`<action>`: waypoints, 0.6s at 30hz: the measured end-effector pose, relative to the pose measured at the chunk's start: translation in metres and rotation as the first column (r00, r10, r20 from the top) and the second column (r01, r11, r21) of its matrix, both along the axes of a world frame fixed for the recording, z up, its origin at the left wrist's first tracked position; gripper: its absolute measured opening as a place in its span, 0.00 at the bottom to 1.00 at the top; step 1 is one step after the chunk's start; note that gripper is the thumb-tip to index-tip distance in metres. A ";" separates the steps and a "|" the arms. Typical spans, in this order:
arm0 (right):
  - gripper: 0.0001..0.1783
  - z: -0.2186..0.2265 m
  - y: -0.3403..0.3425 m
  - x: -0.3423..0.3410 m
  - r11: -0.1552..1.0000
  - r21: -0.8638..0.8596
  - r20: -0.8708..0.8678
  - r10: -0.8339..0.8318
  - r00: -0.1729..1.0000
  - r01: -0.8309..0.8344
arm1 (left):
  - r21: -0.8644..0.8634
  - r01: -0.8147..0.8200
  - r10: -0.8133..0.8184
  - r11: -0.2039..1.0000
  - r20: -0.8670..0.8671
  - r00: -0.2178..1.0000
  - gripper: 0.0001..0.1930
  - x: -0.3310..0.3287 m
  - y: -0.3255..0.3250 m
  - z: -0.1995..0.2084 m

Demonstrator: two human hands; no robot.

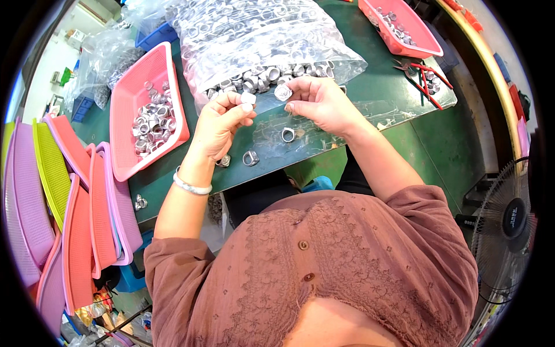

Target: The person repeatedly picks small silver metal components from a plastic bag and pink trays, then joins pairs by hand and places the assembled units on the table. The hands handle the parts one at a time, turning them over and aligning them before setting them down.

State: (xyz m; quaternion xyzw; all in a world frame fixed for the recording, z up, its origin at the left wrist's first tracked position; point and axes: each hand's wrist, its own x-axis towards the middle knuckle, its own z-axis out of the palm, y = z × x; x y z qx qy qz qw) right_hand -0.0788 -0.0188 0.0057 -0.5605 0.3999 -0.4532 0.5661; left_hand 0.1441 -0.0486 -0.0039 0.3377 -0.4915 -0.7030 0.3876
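Note:
Over the near edge of the green table point(341, 128), my left hand point(222, 122) pinches a small pale silver piece point(248, 98) between thumb and fingertips; its exact shape is too small to tell. Close by, my right hand point(324, 105) grips a silver ring point(282, 92) with its round face turned up. The two pieces are apart. Just beyond both hands, a clear plastic bag point(263, 43) lies with its mouth toward me, full of silver rings point(272, 74). Loose on the table below my hands are another ring point(288, 135) and a ring point(250, 158) nearer my left wrist.
A pink basket point(122, 110) of rings stands left, another pink basket point(430, 43) far right. Red-handled pliers point(429, 87) lie at the right corner. Stacked coloured baskets point(81, 243) fill the left side. A black fan point(513, 218) stands right. A blue bin point(157, 37) sits behind.

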 end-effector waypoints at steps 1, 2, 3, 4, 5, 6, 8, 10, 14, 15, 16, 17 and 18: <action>0.12 0.001 0.001 0.002 1.000 0.013 0.004 -0.009 1.000 0.009 | 0.023 -0.006 0.007 1.000 -0.055 0.998 0.07 0.000 0.003 0.002; 0.12 0.003 0.003 0.005 1.000 0.026 0.008 -0.018 1.000 0.017 | 0.047 -0.011 0.016 0.999 -0.109 0.994 0.07 0.001 0.005 0.004; 0.12 0.003 0.004 0.008 0.999 0.039 0.012 -0.027 1.000 0.026 | 0.040 0.020 -0.013 0.999 -0.165 0.986 0.07 0.001 0.008 0.005; 0.12 0.003 0.005 0.010 0.999 0.036 0.025 -0.008 1.000 0.007 | 0.039 0.020 -0.013 0.999 -0.193 0.981 0.07 0.000 0.012 0.007; 0.11 0.003 0.006 0.011 0.999 0.033 0.038 0.010 0.999 -0.011 | 0.038 0.021 -0.012 0.999 -0.221 0.975 0.08 -0.003 0.016 0.009; 0.11 0.003 0.007 0.013 0.999 0.030 0.052 0.028 0.998 -0.029 | 0.036 0.022 -0.012 0.999 -0.249 0.969 0.08 -0.004 0.017 0.011; 0.10 0.003 0.009 0.017 1.000 0.005 0.063 0.030 0.998 -0.030 | 0.014 0.023 -0.018 1.000 -0.260 0.965 0.10 -0.003 0.019 0.008; 0.10 0.007 0.012 0.021 1.000 0.006 0.072 0.030 0.997 -0.030 | -0.010 -0.009 0.006 1.000 -0.259 0.966 0.11 -0.005 0.023 0.007; 0.09 0.011 0.015 0.025 1.000 0.027 0.068 0.010 0.998 -0.012 | 0.028 -0.045 0.052 0.999 -0.336 0.940 0.10 -0.008 0.029 0.005; 0.09 0.011 0.015 0.026 0.999 0.033 0.060 0.004 0.998 -0.006 | 0.053 -0.051 0.066 0.997 -0.359 0.931 0.11 -0.009 0.030 0.005; 0.09 0.011 0.015 0.026 0.999 0.040 0.052 -0.003 0.999 0.001 | 0.077 -0.055 0.081 0.996 -0.382 0.921 0.11 -0.010 0.030 0.004; 0.09 0.011 0.015 0.026 0.999 0.037 0.057 -0.003 0.998 0.001 | 0.094 -0.060 0.092 0.994 -0.379 0.921 0.11 -0.010 0.031 0.004; 0.09 0.012 0.016 0.027 0.999 0.035 0.063 -0.004 0.998 0.001 | 0.110 -0.066 0.103 0.992 -0.376 0.921 0.11 -0.010 0.032 0.003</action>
